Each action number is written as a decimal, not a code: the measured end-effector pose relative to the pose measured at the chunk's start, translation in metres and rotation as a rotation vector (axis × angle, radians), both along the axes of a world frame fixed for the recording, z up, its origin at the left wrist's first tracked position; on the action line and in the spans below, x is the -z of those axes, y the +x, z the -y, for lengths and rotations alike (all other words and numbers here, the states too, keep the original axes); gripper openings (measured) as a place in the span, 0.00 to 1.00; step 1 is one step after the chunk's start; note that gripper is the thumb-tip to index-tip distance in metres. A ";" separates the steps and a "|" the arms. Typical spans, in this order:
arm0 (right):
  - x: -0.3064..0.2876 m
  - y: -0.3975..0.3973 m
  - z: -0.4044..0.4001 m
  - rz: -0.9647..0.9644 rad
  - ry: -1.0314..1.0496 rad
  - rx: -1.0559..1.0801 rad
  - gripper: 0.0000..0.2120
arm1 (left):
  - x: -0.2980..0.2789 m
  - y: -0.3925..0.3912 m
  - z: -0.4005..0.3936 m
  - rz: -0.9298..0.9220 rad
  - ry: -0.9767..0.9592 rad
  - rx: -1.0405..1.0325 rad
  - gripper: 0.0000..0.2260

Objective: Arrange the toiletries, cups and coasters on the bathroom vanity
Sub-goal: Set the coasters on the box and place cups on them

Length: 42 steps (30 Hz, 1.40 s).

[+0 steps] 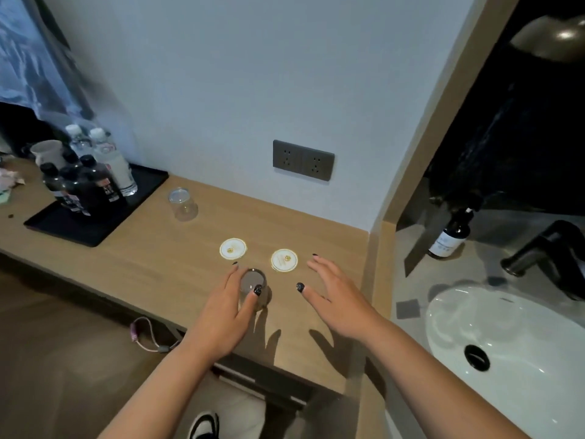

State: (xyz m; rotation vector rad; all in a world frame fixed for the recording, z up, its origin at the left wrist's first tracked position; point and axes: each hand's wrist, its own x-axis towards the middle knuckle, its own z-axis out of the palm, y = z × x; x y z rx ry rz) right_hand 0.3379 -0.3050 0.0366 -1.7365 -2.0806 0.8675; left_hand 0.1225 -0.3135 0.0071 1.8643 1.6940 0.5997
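Observation:
Two round white coasters lie side by side on the wooden counter (158,274): the left coaster (233,248) and the right coaster (284,260). Just in front of the left one stands an upturned clear glass (252,280), with my left hand (223,315) wrapped around it, thumb on its right side. My right hand (335,296) hovers with fingers spread, right of the right coaster and holding nothing. A second upturned clear glass (183,204) stands farther back, near the black tray.
A black tray (95,229) at the back left holds dark bottles (79,185) and clear water bottles (110,160). A white mug (47,153) stands behind it. To the right are a white sink (506,343), black faucet (547,251) and dark pump bottle (451,236). A wall socket (303,160) sits above the counter.

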 end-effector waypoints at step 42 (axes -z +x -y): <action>0.149 -0.219 -0.280 0.152 -0.482 0.581 0.16 | 0.096 -0.229 -0.293 0.160 -0.098 -0.031 0.18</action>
